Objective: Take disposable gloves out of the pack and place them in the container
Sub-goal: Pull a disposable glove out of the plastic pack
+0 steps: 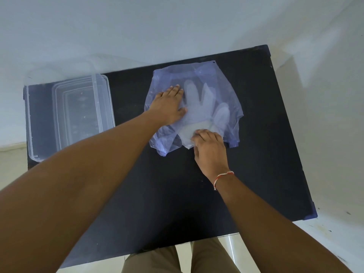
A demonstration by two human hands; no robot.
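Observation:
A thin bluish plastic pack (222, 79) lies flat on the black table (177, 194), right of centre. Pale disposable gloves (197, 103) show through it, fingers pointing away from me. My left hand (167, 107) lies flat on the pack's left side, fingers spread, pressing it down. My right hand (208, 148) is at the pack's near edge, its fingertips pinched on the cuff end of the gloves where they stick out. A clear rectangular container (39, 119) stands at the table's left end, with nothing in it.
A clear lid (102, 99) leans along the container's right side. White walls surround the table on the far side and the right. My legs and a pale floor show below the near table edge.

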